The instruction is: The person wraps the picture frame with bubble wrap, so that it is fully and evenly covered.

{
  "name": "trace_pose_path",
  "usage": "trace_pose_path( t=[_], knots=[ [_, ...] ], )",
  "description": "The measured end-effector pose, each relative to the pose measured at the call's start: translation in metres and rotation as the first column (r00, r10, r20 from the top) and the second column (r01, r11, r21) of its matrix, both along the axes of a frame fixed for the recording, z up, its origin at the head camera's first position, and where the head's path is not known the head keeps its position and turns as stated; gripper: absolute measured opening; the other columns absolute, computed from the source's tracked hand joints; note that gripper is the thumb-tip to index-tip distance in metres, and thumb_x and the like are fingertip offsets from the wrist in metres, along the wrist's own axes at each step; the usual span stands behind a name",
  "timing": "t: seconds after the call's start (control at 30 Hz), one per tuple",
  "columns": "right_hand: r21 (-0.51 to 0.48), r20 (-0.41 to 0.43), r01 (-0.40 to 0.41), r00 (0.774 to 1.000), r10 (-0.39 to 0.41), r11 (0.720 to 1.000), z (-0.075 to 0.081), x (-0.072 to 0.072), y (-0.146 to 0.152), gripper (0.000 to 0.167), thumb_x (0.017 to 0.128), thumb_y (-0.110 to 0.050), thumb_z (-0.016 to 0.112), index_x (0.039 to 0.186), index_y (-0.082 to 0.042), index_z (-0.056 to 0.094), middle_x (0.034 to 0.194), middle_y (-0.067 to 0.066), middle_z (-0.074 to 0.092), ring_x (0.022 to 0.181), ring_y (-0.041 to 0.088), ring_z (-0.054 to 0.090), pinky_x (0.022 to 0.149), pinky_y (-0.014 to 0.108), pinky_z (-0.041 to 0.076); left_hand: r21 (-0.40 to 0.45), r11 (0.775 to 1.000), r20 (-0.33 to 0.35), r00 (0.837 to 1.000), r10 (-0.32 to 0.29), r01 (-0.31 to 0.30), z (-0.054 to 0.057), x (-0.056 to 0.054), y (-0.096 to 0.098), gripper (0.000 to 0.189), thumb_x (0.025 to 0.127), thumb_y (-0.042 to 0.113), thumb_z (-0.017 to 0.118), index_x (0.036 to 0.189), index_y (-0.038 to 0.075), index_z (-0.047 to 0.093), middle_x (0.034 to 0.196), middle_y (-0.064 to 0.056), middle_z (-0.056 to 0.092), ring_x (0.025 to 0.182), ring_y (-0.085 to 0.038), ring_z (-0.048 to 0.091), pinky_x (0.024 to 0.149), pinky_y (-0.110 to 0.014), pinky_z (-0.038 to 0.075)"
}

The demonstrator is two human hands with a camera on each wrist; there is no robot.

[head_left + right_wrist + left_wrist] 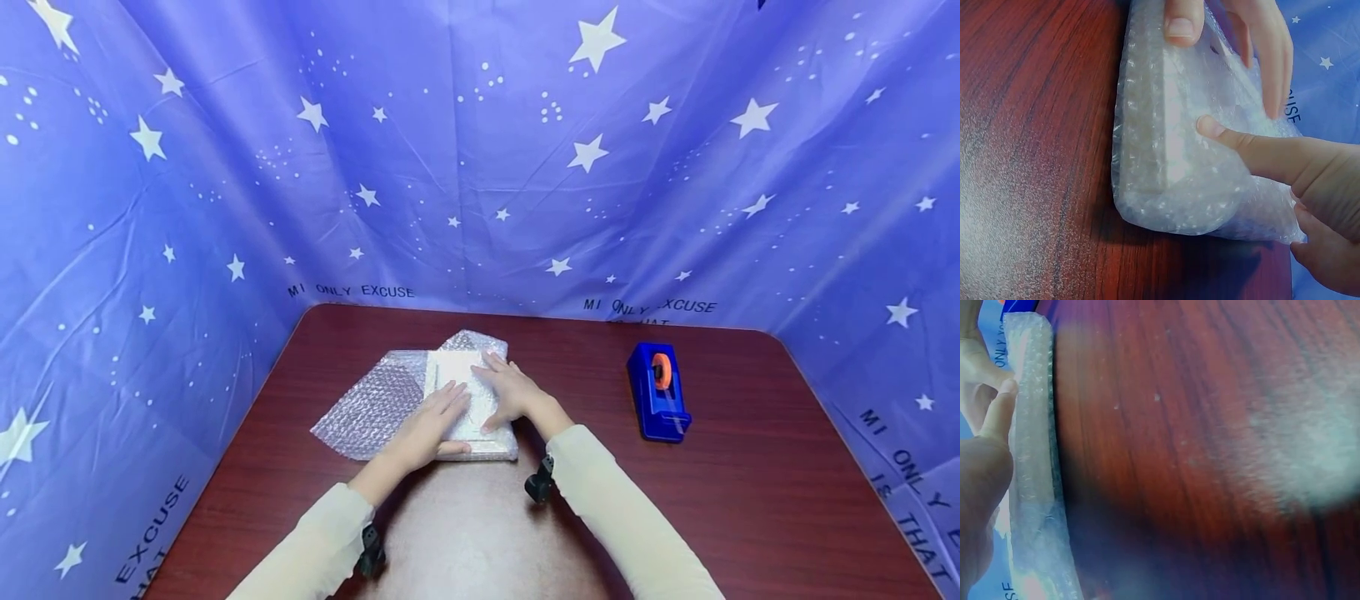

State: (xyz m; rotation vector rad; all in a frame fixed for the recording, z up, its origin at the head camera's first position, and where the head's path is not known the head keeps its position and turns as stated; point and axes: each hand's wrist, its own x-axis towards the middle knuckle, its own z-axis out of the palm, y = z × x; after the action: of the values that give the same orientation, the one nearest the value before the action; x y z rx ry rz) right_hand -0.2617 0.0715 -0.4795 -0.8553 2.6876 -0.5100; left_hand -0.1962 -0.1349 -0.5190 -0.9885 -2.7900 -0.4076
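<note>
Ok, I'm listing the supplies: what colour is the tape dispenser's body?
The tape dispenser's body is deep blue; it shows best in the head view.

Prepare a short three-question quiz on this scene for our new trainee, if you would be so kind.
1. Multiple choice: what colour is the body of the tape dispenser? A) red B) blue C) green
2. True or false: the left hand rests on the tape dispenser.
3. Fill in the missing word: the clear sheet around the flat white item is ____ wrap.

Key:
1. B, blue.
2. False; the left hand rests on the wrapped white item, as does the right hand, and the tape dispenser stands apart from both.
3. Bubble; the rounded bubbles of the bubble wrap show plainly in the right wrist view.
</note>
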Motion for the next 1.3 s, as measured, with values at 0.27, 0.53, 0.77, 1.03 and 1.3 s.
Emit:
trace_pose_path(
  t=[0.27,0.53,0.77,1.03,1.3],
  knots=[
    [-0.134,-0.107,-0.096,0.991,0.081,0.986,-0.013,0.003,0.018,0.096,0.070,-0.039,0.084,0.146,-0.001,0.038,0.159,0.023,0.022,0.148,0.038,0.020,0.118,0.062,0.021,-0.145,0.989,0.073,0.997,-0.030,0.040,0.005,-0.001,-0.001,0.072,0.088,0.053,0.056,0.140,0.004,0.049,0.148,-0.012,0.047,0.139,-0.027,0.043,0.118,-0.045,0.033],
    [-0.393,-0.069,-0.125,0.992,0.106,0.911,-0.024,0.023,0.054,0.080,0.080,-0.024,0.077,0.145,0.002,0.038,0.156,0.023,0.030,0.145,0.045,0.023,0.116,0.060,0.026,-0.151,0.988,0.071,0.997,-0.027,0.038,0.009,-0.004,-0.003,0.072,0.088,0.053,0.057,0.138,0.003,0.050,0.148,-0.012,0.047,0.138,-0.028,0.045,0.118,-0.044,0.034],
    [-0.315,-0.110,-0.177,0.983,0.149,0.933,-0.025,0.035,0.050,0.093,0.072,-0.035,0.083,0.145,0.000,0.038,0.156,0.023,0.029,0.145,0.043,0.024,0.116,0.059,0.027,-0.125,0.992,0.065,0.997,-0.028,0.036,0.006,-0.002,-0.002,0.072,0.087,0.053,0.058,0.137,0.003,0.051,0.147,-0.013,0.049,0.137,-0.028,0.046,0.117,-0.044,0.035],
    [-0.170,-0.084,-0.199,0.979,0.187,0.965,-0.014,0.042,0.039,0.083,0.079,-0.035,0.077,0.144,0.003,0.040,0.156,0.025,0.027,0.146,0.043,0.023,0.118,0.061,0.023,-0.093,0.995,0.080,0.997,-0.010,0.017,0.006,0.000,-0.001,0.072,0.086,0.052,0.061,0.137,0.003,0.051,0.147,-0.013,0.048,0.136,-0.029,0.047,0.116,-0.046,0.035],
    [-0.189,-0.102,-0.154,0.985,0.137,0.970,-0.008,0.045,0.032,0.061,0.090,-0.021,0.066,0.141,0.003,0.043,0.153,0.024,0.034,0.144,0.041,0.029,0.117,0.060,0.024,-0.081,0.996,0.057,0.998,-0.018,0.022,0.004,0.001,-0.001,0.070,0.086,0.052,0.062,0.136,0.003,0.053,0.145,-0.013,0.051,0.135,-0.029,0.049,0.114,-0.046,0.039]
  ],
)
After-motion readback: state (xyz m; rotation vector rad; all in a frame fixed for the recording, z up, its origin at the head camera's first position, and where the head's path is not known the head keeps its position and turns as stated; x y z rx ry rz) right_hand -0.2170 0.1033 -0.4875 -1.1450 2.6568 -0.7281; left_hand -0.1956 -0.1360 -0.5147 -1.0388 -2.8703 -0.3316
